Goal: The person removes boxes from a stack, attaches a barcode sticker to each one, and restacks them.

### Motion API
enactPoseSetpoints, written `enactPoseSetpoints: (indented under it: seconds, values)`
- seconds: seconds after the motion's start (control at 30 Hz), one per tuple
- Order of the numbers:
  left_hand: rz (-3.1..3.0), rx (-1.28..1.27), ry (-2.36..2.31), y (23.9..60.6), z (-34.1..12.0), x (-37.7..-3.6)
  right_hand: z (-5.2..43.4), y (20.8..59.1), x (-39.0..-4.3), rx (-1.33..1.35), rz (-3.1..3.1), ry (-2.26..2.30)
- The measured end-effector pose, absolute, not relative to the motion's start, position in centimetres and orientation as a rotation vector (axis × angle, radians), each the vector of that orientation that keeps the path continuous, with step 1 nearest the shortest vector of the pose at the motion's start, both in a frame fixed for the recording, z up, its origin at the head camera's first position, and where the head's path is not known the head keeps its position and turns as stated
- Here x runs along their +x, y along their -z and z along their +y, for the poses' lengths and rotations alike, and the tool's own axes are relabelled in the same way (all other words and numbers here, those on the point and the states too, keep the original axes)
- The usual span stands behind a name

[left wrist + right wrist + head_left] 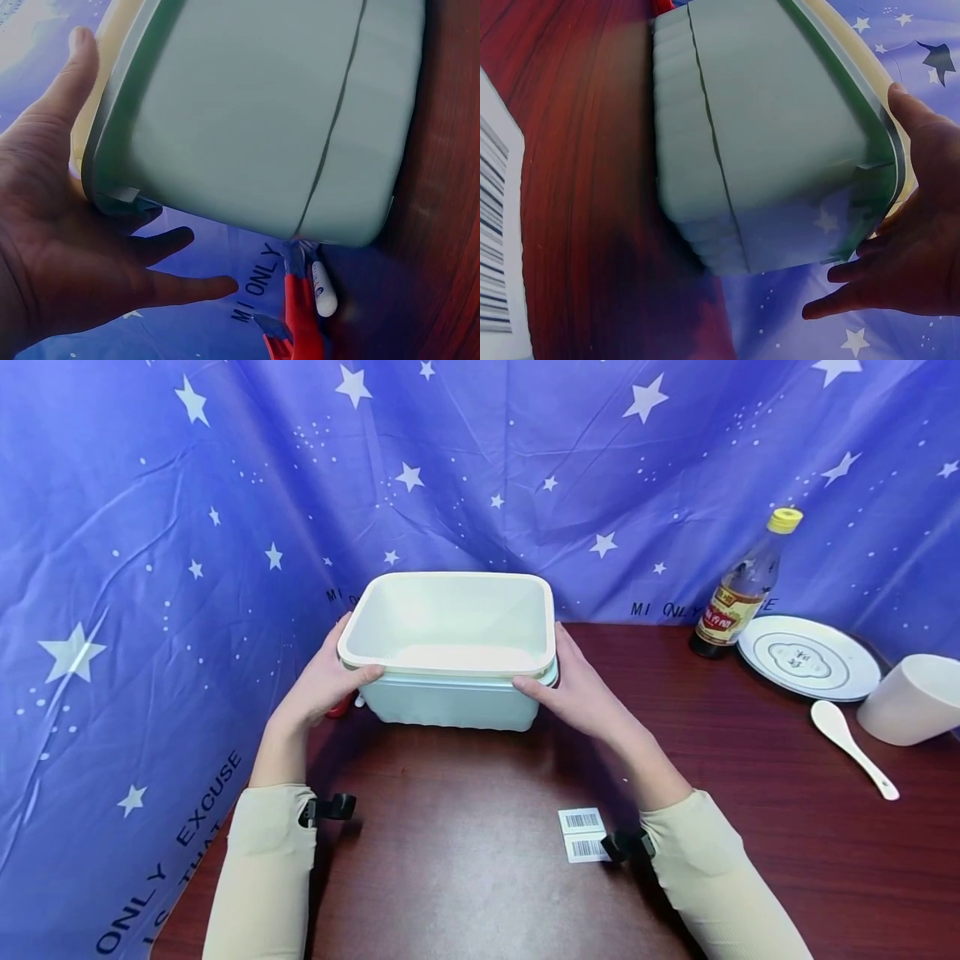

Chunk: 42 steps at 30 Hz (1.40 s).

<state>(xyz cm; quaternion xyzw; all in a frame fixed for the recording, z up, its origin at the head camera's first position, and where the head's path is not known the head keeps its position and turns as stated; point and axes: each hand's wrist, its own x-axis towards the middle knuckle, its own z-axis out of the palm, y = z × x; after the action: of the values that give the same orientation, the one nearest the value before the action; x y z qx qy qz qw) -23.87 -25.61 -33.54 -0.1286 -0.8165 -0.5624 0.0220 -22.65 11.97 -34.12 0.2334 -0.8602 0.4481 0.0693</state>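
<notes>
A pale green rectangular plastic tub [450, 703] with a white-rimmed inner tub [465, 610] nested in its top is at the back left of the dark table. At its left end my left hand [322, 681] grips the rim, thumb on the front corner, fingers around the side. My right hand [573, 685] grips the right end the same way. In the left wrist view, the lower fingers of the left hand [75, 232] extend past the wall. Similarly, the right wrist view shows the right hand [915, 232] with its thumb on the rim and its lower fingers stretched out.
Beside the tub's left end lie a red-handled tool [304, 315] and a white tube-shaped item [323, 291]. A barcode label [583, 835] lies in front. At right stand a sauce bottle [731, 602], plates [810, 658], a white spoon [851, 747] and a white cup [911, 702]. A starry curtain [480, 468] hangs behind.
</notes>
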Motion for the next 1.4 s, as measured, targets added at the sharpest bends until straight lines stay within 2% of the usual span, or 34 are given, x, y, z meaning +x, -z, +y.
enactPoseSetpoints:
  seconds: [0.3, 0.73, 1.4]
  values:
    - [-2.488, -0.502, 1.771, 33.8, -25.5, -24.1, 11.4, 34.3, -22.7, 0.702, -2.543, -1.346]
    - [-2.546, -0.442, 1.676, 33.5, -25.6, -23.8, 11.0, 34.6, -22.9, 0.664, -2.537, -1.288]
    - [-2.403, -0.343, 1.634, 31.7, -24.2, -22.5, 11.4, 33.1, -22.3, 0.713, -2.368, -1.518]
